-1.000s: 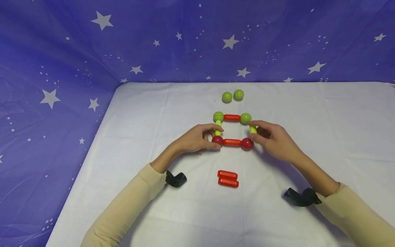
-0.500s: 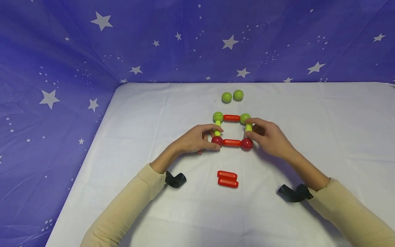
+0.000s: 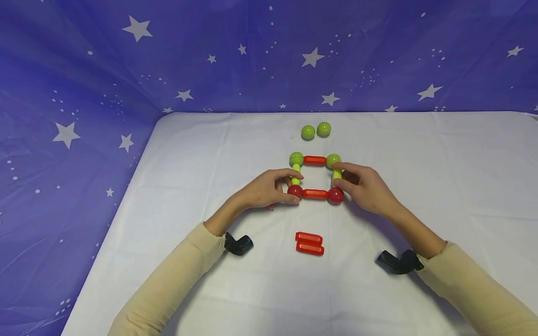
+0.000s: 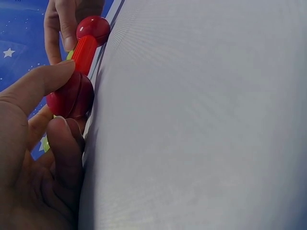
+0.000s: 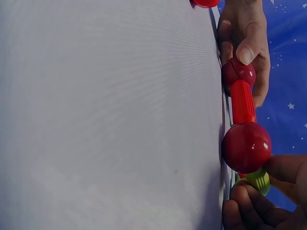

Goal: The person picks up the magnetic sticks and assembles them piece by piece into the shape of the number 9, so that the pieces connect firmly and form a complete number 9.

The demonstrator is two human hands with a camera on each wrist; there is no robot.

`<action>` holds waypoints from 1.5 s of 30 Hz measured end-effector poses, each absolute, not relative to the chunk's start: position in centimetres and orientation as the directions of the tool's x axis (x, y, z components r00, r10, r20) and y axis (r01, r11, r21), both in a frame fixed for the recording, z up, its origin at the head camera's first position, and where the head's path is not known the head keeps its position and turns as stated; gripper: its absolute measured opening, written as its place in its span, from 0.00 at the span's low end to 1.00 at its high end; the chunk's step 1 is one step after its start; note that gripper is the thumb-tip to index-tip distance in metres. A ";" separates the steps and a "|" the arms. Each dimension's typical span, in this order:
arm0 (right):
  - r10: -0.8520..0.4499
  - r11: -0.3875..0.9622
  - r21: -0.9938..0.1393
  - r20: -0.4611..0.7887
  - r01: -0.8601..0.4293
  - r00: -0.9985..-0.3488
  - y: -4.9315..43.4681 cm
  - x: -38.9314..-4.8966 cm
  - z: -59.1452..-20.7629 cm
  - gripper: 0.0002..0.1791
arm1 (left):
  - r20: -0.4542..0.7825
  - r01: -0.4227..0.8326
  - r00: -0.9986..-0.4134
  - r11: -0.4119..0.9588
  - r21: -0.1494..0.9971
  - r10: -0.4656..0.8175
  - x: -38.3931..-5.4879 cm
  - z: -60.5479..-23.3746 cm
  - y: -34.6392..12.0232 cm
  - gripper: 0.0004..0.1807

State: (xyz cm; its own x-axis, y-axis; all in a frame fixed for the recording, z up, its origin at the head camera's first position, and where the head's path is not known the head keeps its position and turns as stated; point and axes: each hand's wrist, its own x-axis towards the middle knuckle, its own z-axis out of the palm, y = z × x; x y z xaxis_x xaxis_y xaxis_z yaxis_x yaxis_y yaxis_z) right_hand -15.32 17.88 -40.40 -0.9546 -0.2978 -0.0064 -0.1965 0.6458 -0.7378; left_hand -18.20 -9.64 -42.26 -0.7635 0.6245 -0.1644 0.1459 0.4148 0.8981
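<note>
A square of toy balls joined by rods lies on the white cloth. Its far corners are green balls (image 3: 296, 157), its near corners red balls (image 3: 335, 196). Red rods (image 3: 315, 194) form the near and far sides. My left hand (image 3: 266, 190) holds the near-left red ball (image 4: 72, 98), thumb pressed on it and fingers around its other side. With thumb and fingers, my right hand (image 3: 367, 189) pinches a yellow-green rod (image 3: 337, 174) along the right side, between the green and red corner balls. Another yellow-green rod (image 3: 296, 169) makes the left side.
Two loose green balls (image 3: 308, 132) sit beyond the square. Nearer to me, two loose red rods (image 3: 309, 248) lie side by side. A blue star-patterned curtain (image 3: 260, 56) rises behind the table (image 3: 235, 298) and on its left. Black wrist mounts (image 3: 399, 262) stick out from both sleeves.
The right hand has moved left with the yellow-green rod, bringing it from outside the square into line between the right-hand green and red balls. The left hand has stayed on its red ball.
</note>
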 end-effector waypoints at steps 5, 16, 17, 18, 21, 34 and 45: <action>-0.310 0.641 -0.741 -0.012 -0.199 -0.951 17.9 -15.4 -40.5 0.22 | -0.164 0.151 -0.762 0.418 0.896 0.627 -18.3 -42.3 -9.6 0.28; -0.324 0.658 -0.734 -0.074 -0.168 -0.943 17.8 -15.4 -40.7 0.21 | -0.160 0.157 -0.763 0.420 0.894 0.626 -18.3 -42.4 -9.6 0.28; -0.323 0.658 -0.734 -0.077 -0.166 -0.943 17.8 -15.5 -40.7 0.21 | -0.161 0.157 -0.764 0.421 0.893 0.626 -18.3 -42.3 -9.6 0.28; -0.323 0.658 -0.735 -0.079 -0.163 -0.943 17.8 -15.5 -40.8 0.21 | -0.161 0.156 -0.764 0.420 0.894 0.624 -18.3 -42.3 -9.6 0.28; -0.323 0.657 -0.737 -0.087 -0.157 -0.942 17.8 -15.6 -40.8 0.21 | -0.162 0.146 -0.765 0.414 0.898 0.623 -18.2 -42.2 -9.7 0.28; -0.335 0.651 -0.742 -0.090 -0.162 -0.938 17.9 -15.7 -40.9 0.21 | -0.162 0.146 -0.764 0.413 0.899 0.624 -18.1 -42.3 -9.7 0.28; -0.342 0.639 -0.753 -0.095 -0.158 -0.935 18.0 -15.6 -40.9 0.22 | -0.149 0.168 -0.770 0.422 0.891 0.620 -18.1 -42.3 -9.6 0.28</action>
